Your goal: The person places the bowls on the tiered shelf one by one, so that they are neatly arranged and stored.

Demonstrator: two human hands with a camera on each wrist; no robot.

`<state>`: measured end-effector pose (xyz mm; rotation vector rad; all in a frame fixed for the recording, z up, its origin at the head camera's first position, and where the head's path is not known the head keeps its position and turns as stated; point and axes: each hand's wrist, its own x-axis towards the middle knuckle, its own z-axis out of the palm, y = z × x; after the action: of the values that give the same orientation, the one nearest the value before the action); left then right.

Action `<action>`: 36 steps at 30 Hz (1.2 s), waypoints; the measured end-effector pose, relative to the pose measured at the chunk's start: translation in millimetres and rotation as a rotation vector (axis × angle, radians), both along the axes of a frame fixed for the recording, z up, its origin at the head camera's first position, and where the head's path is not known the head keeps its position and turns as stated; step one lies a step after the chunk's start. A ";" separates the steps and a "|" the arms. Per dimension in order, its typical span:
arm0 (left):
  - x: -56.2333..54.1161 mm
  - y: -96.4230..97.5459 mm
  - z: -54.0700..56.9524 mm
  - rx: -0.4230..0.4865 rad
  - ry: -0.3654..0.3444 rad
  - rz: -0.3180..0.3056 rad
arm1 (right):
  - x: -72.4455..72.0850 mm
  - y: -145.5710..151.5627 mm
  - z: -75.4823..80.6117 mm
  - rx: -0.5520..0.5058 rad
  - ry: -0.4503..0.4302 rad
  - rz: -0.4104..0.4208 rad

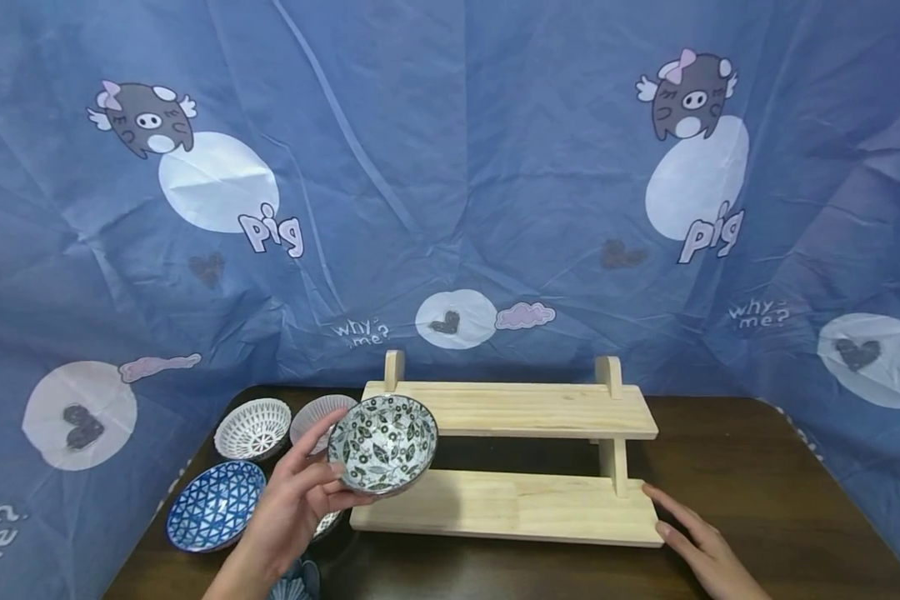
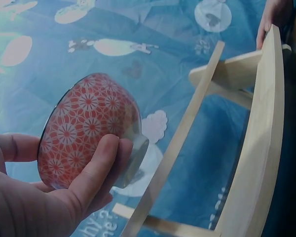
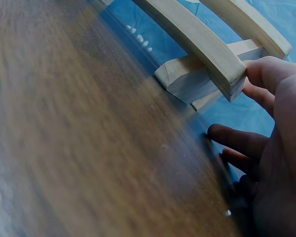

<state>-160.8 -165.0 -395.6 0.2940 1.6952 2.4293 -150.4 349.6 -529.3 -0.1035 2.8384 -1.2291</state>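
My left hand (image 1: 288,492) holds a bowl (image 1: 384,443) up in front of the left part of a two-tier wooden shelf (image 1: 506,504). Dark leaves and flowers cover the bowl's pale inside. In the left wrist view the bowl's outside (image 2: 86,128) is red with white flowers, and its opening is tilted away from the shelf. Thumb and fingers grip its side and base. At the lower plank's right end, my right hand (image 1: 701,546) touches the wood with extended thumb and forefinger; its other fingers (image 3: 241,140) stand off the plank in the right wrist view.
Left of the shelf stand a white patterned bowl (image 1: 253,427), a pale ribbed bowl (image 1: 317,417) and a blue triangle-patterned bowl (image 1: 216,504). Partly hidden by my left arm are another bowl (image 1: 327,525) and a blue-grey ribbed dish (image 1: 292,586). A blue printed cloth (image 1: 450,167) hangs behind the dark table (image 1: 757,467).
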 end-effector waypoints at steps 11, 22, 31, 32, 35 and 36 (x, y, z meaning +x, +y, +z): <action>-7.0 26.9 10.5 0.007 -0.026 0.005 | 0.0 -1.0 -0.6 0.018 0.025 0.002; -13.9 49.8 17.0 0.031 -0.020 -0.016 | -0.1 -2.9 0.7 0.004 0.007 -0.006; -24.1 70.0 22.5 0.041 -0.075 -0.024 | 0.0 -2.7 1.0 0.016 0.014 -0.009; -25.5 71.9 22.8 0.043 -0.075 -0.026 | 0.0 -2.6 1.0 0.018 0.014 -0.009; -29.4 77.9 23.7 0.043 -0.070 -0.039 | -0.1 -2.2 1.1 0.019 0.010 -0.010; -30.6 80.0 24.1 0.044 -0.070 -0.043 | -0.3 -2.1 1.1 0.019 0.007 -0.009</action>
<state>-191.4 -84.9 -371.5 0.2457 1.5926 2.4187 -150.7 347.5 -528.3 -0.0950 2.8587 -1.2061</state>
